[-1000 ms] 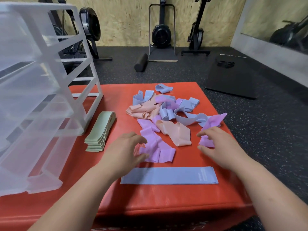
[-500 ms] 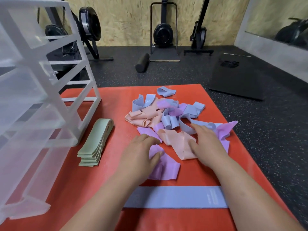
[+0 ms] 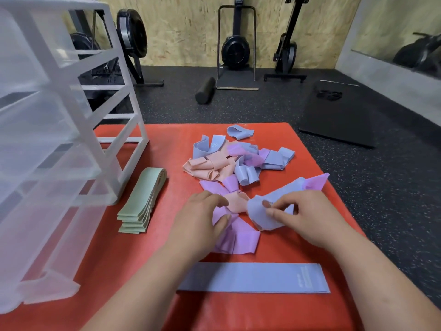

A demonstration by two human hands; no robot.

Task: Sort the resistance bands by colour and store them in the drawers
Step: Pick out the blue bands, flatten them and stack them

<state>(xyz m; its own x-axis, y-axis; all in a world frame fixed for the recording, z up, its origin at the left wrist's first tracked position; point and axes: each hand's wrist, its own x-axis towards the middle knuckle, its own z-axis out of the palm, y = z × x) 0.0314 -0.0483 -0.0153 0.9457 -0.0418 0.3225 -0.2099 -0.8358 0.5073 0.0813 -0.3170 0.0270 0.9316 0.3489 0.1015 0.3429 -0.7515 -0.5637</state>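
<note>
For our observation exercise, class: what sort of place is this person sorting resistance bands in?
Probably a gym: exercise machines stand against the board wall, a foam roller lies on speckled rubber flooring, and the work surface is a red padded mat.

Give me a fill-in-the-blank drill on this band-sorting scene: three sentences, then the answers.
The stacked bands beside the drawer unit are ____.
The right hand pinches a crumpled band that is ____.
The left hand grips a purple band lying on a ____ mat.
Missing words: green; blue; red.
</note>
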